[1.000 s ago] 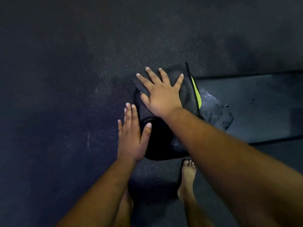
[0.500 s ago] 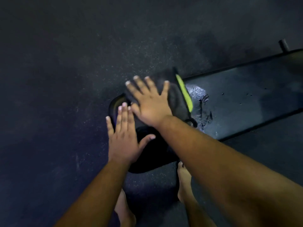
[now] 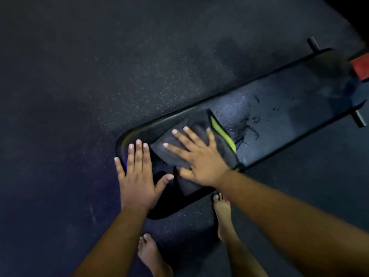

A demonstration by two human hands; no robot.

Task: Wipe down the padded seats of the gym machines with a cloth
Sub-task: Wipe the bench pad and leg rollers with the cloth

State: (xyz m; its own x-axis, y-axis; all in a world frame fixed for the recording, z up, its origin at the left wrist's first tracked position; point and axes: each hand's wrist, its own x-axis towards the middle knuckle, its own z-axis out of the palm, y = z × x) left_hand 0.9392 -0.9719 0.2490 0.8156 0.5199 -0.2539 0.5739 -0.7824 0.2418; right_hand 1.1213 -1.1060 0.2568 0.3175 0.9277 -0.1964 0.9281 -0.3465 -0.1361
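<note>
A long black padded bench point(image 3: 279, 124) runs from lower left to upper right. On its near end lies a dark folded cloth point(image 3: 201, 124) with a yellow-green stripe along its right edge. My right hand point(image 3: 197, 158) presses flat on the cloth, fingers spread. To its left, my left hand point(image 3: 137, 176) rests flat on the bench's rounded end with fingers straight and the thumb out toward the cloth. Wet streaks and droplets shine on the pad just right of the cloth.
Dark speckled rubber floor point(image 3: 99, 76) surrounds the bench. My bare feet point(image 3: 222, 212) stand at the bench's near side. Metal pegs point(image 3: 313, 45) stick out by the bench's far end, next to a red part point(image 3: 361, 68) at the right edge.
The view has swung so more of the bench shows. My right hand and the cloth sit a little further along the pad; my left hand stays flat at the end.
</note>
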